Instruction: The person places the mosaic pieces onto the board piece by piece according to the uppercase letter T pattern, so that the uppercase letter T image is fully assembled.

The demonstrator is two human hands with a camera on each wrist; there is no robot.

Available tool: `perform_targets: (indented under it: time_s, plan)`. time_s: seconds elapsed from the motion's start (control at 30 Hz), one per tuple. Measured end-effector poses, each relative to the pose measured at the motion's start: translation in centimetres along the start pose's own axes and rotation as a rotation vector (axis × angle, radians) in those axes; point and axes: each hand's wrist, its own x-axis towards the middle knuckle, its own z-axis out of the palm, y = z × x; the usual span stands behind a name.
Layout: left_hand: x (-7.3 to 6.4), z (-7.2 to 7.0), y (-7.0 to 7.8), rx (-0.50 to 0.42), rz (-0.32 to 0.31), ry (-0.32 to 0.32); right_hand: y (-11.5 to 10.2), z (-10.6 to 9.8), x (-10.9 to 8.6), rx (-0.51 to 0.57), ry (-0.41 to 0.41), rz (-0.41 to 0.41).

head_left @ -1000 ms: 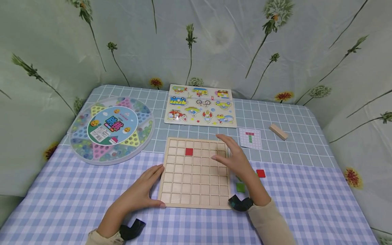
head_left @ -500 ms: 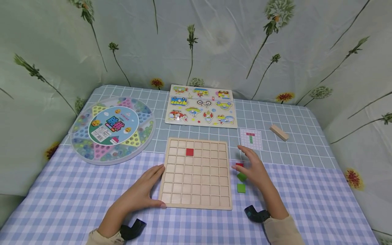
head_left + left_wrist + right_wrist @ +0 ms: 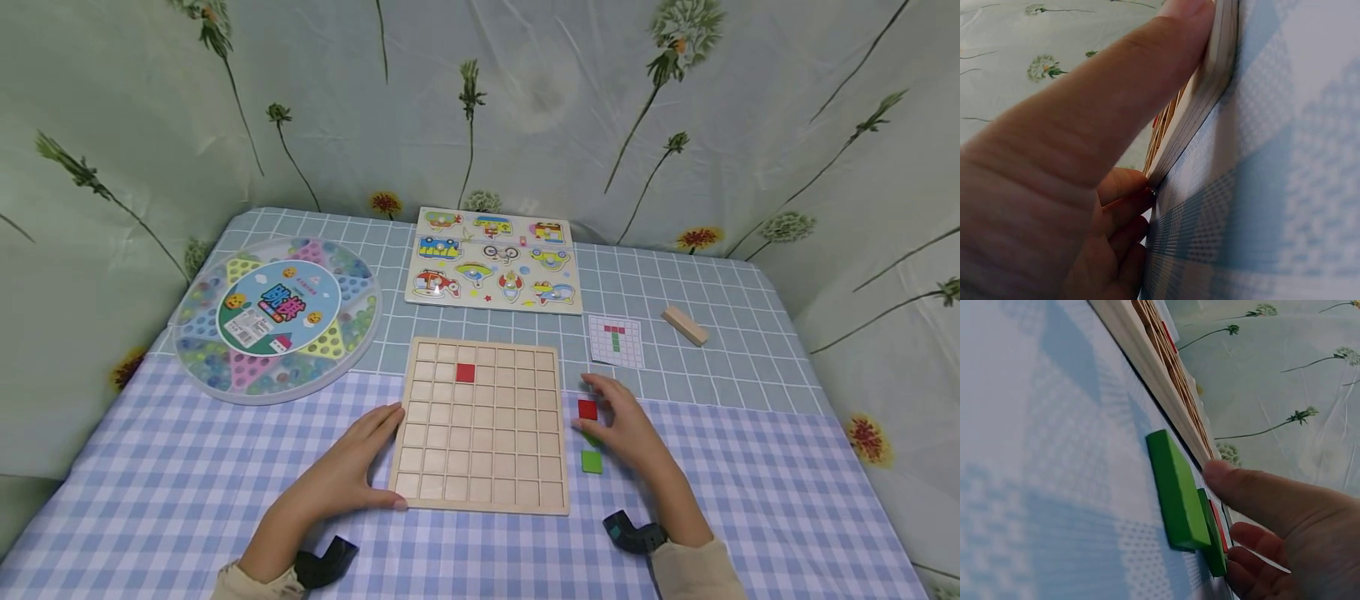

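A wooden grid board (image 3: pixel 483 450) lies flat on the cloth, with one red square tile (image 3: pixel 465 372) in an upper cell. My left hand (image 3: pixel 341 467) rests against its left side, fingers at the edge and thumb by the near corner; the left wrist view shows the thumb (image 3: pixel 1104 87) along the rim. Right of the board, my right hand (image 3: pixel 622 421) is spread around another red tile (image 3: pixel 587 409), index finger beyond it and thumb on the near side. A green tile (image 3: pixel 592 462) lies nearer me, and a second green tile (image 3: pixel 1211 531) is partly hidden under the thumb.
A printed card (image 3: pixel 615 340) with a red and green T pattern lies behind the right hand, near a wooden block (image 3: pixel 684 325). A vehicle peg puzzle (image 3: pixel 492 260) stands at the back. At left sits a round Chinese checkers set (image 3: pixel 277 321).
My right hand has moved off the board, right and toward me, to the loose tiles. A red tile farther right is now hidden behind it. The left hand has stayed in place.
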Motion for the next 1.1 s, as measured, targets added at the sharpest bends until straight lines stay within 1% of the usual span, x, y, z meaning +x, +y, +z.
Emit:
perform_targets:
  time_s: [0.17, 0.27, 0.4, 0.7, 0.93, 1.0, 1.1]
  plan:
    - [0.0, -0.1, 0.1, 0.002, -0.018, -0.012, -0.1, -0.1, -0.2, -0.022, -0.044, 0.025]
    - [0.0, -0.1, 0.2, 0.008, -0.022, -0.017, -0.1, -0.2, -0.3, -0.02, -0.067, 0.055]
    - [0.0, -0.2, 0.2, 0.007, -0.027, -0.018, -0.1, -0.3, -0.5, -0.006, -0.071, 0.082]
    - [0.0, -0.1, 0.1, 0.008, -0.017, -0.008, 0.1, 0.0, -0.4, -0.012, 0.011, 0.036]
    - [0.0, -0.1, 0.2, -0.004, -0.034, -0.025, -0.2, 0.1, -0.4, -0.035, 0.039, 0.055]
    - [0.0, -0.1, 0.2, -0.007, -0.034, -0.025, -0.5, 0.0, -0.4, -0.032, 0.061, 0.038]
    - [0.0, -0.1, 0.3, -0.005, -0.033, -0.016, -1.0, -0.2, -0.1, -0.017, 0.108, -0.02]
